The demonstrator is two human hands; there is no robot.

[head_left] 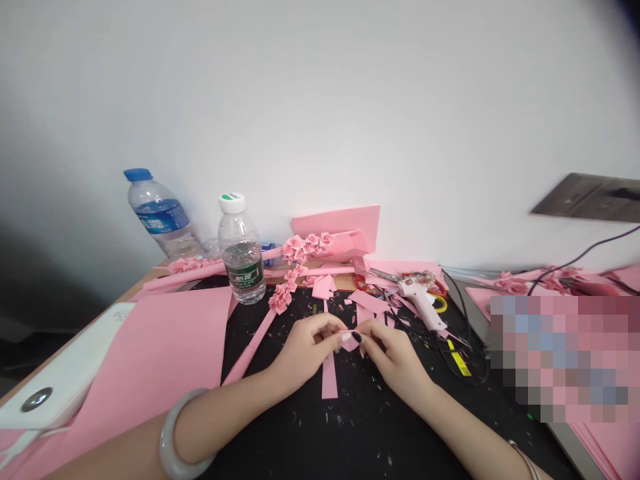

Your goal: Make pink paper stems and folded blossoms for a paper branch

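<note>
My left hand (305, 347) and my right hand (390, 353) meet over a black mat (350, 427), and both pinch a narrow pink paper strip (330, 373) whose loose end lies down toward me. The fingers of both hands are curled together on the strip's upper end. A pale bangle circles my left wrist. Small pink paper roses (305, 247) lie in clusters behind the hands, by a folded pink sheet (340, 223) leaning on the wall.
A large pink sheet (150, 360) lies at left beside a white device (65, 380). Two water bottles (243, 250) (160, 213) stand at the back left. A white glue gun (423, 300), scissors (390, 277) and cables lie at right.
</note>
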